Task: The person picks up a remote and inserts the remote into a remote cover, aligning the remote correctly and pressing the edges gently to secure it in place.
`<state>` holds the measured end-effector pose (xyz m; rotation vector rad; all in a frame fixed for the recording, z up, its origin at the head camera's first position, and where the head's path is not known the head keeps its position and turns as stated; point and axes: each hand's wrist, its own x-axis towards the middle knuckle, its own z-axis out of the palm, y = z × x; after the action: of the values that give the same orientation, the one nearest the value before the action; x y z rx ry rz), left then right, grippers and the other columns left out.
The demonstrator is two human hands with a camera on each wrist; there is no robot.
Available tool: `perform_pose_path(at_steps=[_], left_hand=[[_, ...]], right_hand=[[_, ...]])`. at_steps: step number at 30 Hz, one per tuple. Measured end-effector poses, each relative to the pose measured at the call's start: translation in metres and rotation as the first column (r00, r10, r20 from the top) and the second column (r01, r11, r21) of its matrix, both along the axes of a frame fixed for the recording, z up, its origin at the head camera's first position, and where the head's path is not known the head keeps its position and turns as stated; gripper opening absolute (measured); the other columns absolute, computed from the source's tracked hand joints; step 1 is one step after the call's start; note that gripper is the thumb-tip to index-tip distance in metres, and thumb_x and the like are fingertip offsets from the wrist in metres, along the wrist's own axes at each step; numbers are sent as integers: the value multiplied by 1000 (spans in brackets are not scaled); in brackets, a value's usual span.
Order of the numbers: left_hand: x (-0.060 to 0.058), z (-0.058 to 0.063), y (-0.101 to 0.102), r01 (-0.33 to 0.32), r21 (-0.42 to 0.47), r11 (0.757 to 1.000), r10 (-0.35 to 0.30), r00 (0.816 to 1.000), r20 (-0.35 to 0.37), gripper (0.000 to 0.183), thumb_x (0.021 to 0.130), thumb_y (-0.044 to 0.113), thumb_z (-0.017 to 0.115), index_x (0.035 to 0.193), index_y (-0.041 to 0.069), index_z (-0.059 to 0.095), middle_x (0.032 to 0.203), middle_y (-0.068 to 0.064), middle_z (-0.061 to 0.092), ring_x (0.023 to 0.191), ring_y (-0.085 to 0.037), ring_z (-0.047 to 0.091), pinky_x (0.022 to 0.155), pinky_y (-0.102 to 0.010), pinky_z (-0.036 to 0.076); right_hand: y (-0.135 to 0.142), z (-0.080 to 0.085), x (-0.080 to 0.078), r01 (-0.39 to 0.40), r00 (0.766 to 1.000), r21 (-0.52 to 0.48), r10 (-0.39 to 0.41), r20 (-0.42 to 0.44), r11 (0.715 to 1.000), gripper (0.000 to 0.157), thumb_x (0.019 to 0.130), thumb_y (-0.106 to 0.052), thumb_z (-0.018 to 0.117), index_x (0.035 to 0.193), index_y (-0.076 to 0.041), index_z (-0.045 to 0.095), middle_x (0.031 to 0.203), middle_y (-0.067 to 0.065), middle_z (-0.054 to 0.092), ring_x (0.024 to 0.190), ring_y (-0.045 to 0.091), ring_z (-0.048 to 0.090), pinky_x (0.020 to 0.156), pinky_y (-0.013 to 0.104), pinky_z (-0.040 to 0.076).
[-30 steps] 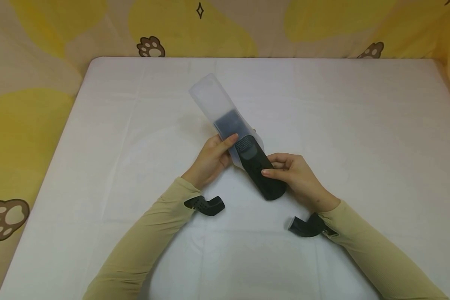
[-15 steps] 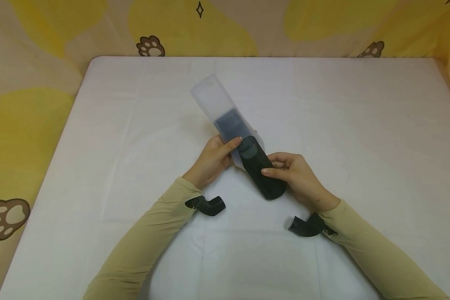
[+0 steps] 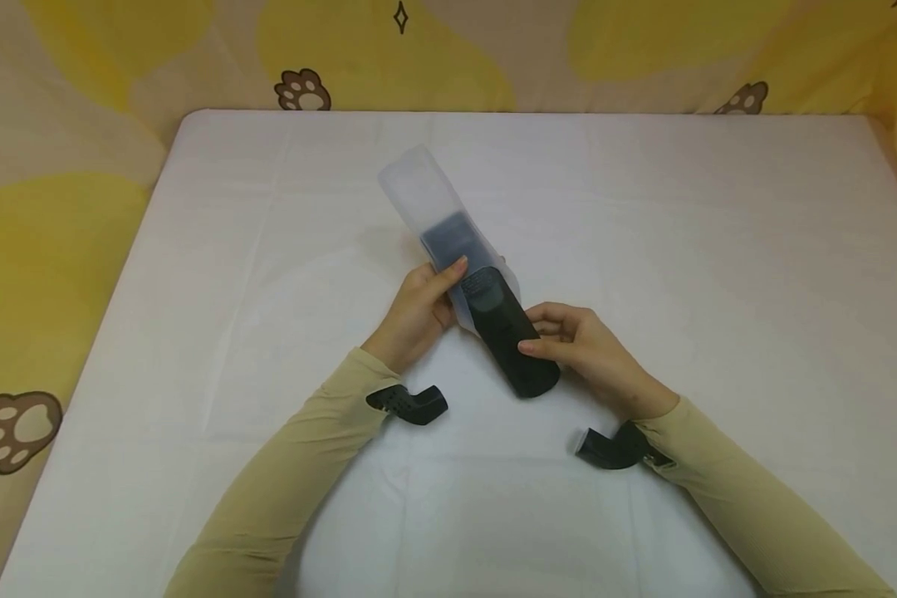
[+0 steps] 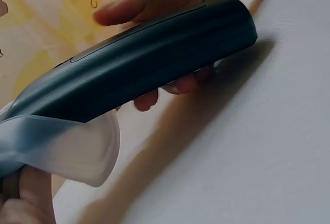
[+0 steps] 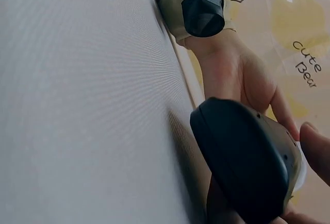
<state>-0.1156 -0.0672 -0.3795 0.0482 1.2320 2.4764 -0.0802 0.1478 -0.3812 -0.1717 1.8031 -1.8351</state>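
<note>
A black remote control (image 3: pixel 504 332) lies slantwise with its back side up, its far part inside a long translucent sleeve (image 3: pixel 417 187). The sleeve's far end has no remote in it. My left hand (image 3: pixel 416 311) grips the sleeve round the part where the remote sits, thumb on top. My right hand (image 3: pixel 594 353) is at the remote's near end, thumb over its upper face and fingers beneath. In the left wrist view, the remote control (image 4: pixel 134 59) is held above the table, with the right thumb (image 4: pixel 116 13) just off its surface.
A white cloth covers the table (image 3: pixel 688 232). Behind it hangs a yellow patterned curtain (image 3: pixel 448 58) with paw prints. A black camera mount sits on each wrist, the left mount (image 3: pixel 419 404) and the right mount (image 3: pixel 609 448).
The remote and sleeve have shifted slightly left and away, together with my left hand. My right thumb now overlaps less of the remote. Both hands stay at the same two ends.
</note>
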Motion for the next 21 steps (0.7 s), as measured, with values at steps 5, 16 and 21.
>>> perform_pose_path(at_steps=[5, 16, 21], left_hand=[[-2, 2, -2, -21, 31, 999, 20, 1000, 14, 14, 100, 3, 40, 109, 2, 51, 101, -7, 66, 96, -15, 62, 82, -26, 51], [-5, 7, -6, -64, 60, 996, 64, 998, 12, 14, 100, 3, 40, 110, -1, 49, 102, -10, 65, 100, -18, 62, 86, -28, 50], [-6, 5, -7, -71, 66, 995, 71, 997, 10, 16, 100, 4, 41, 112, -2, 49, 103, -11, 65, 102, -20, 62, 91, -30, 48]], right_hand=[[1, 2, -1, -38, 999, 31, 39, -21, 999, 37, 85, -3, 66, 117, 9, 53, 104, 12, 66, 91, 20, 66, 76, 32, 55], [1, 3, -1, -39, 999, 41, 40, -26, 998, 36, 83, -2, 68, 115, 9, 55, 103, 11, 67, 90, 19, 66, 76, 28, 54], [1, 2, -1, -27, 999, 60, 29, -33, 998, 36, 83, -1, 68, 114, 11, 55, 99, 12, 68, 88, 18, 66, 76, 28, 54]])
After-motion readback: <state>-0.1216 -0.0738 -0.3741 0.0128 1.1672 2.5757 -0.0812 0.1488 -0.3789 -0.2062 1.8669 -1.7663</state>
